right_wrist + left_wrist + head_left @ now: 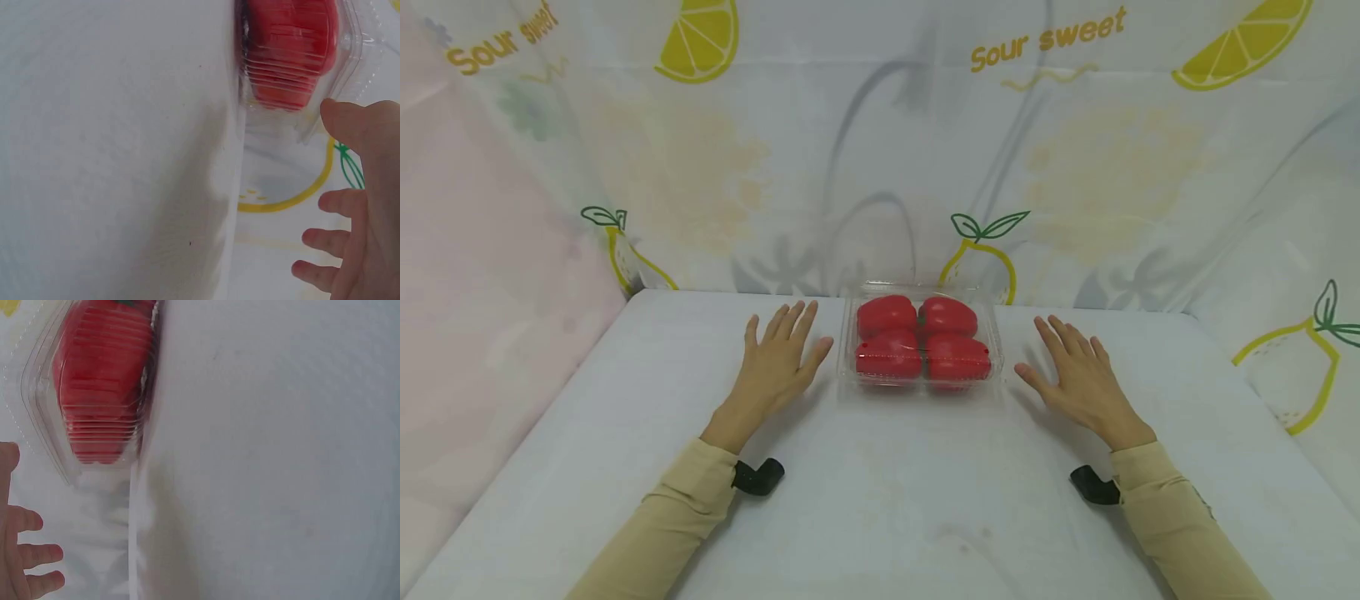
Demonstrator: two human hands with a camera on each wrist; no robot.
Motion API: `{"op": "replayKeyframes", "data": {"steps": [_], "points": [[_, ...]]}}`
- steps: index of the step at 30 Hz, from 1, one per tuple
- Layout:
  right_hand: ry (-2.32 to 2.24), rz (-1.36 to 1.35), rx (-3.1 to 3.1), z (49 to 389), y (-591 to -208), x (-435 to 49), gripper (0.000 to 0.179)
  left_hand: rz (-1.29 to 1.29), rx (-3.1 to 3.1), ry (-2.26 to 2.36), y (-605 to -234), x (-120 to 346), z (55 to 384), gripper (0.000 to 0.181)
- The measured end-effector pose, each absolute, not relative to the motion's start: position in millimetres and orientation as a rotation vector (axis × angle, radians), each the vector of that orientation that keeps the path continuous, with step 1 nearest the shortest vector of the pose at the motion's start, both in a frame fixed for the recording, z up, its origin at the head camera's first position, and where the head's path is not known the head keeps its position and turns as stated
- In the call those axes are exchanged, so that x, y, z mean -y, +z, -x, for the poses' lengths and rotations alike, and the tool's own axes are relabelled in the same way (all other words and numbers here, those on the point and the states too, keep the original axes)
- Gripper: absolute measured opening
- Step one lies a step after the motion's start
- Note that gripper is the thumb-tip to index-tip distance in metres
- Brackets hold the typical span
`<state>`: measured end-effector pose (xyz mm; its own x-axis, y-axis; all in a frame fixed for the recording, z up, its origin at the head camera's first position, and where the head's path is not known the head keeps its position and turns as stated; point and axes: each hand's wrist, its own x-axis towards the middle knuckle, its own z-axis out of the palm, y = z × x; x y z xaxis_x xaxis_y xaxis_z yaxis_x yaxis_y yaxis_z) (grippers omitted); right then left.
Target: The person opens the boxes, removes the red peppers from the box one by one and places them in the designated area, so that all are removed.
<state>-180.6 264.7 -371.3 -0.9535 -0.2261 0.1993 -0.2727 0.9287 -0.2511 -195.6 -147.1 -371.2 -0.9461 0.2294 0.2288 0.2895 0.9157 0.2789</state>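
Note:
A clear plastic clamshell box sits near the back edge of the table, its lid down over several red bell peppers. A bit of green stem shows among them in the left wrist view. My left hand hovers to the left of the box with its fingers spread and nothing held. On the other side, my right hand is held likewise, fingers apart, its thumb pointing toward the box. In the right wrist view the thumb overlaps the corner of the box.
A white cloth covers the table. Behind it hangs a curtain printed with lemons and lettering. Black curved pieces stick out at both wrists, beside the beige sleeves.

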Motion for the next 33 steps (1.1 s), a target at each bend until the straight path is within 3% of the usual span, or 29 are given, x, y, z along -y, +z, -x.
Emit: {"op": "replayKeyframes", "data": {"steps": [8,14,24,33], "points": [[0.525,-0.431,2.877,182.0,-371.4,-265.0,0.073,0.594,2.686,-1.399,-386.0,128.3,198.3,0.064],[0.704,-0.487,2.824,182.5,-370.8,-264.5,0.064,0.587,2.511,-1.912,-398.9,110.9,191.3,0.072],[0.900,-0.570,2.756,181.3,-373.1,-257.8,0.055,0.480,2.490,-1.990,-408.3,103.5,180.9,0.100],[0.928,-0.689,2.696,177.4,-369.6,-246.9,0.059,0.427,2.581,-1.903,-402.9,97.8,174.6,0.111]]}}
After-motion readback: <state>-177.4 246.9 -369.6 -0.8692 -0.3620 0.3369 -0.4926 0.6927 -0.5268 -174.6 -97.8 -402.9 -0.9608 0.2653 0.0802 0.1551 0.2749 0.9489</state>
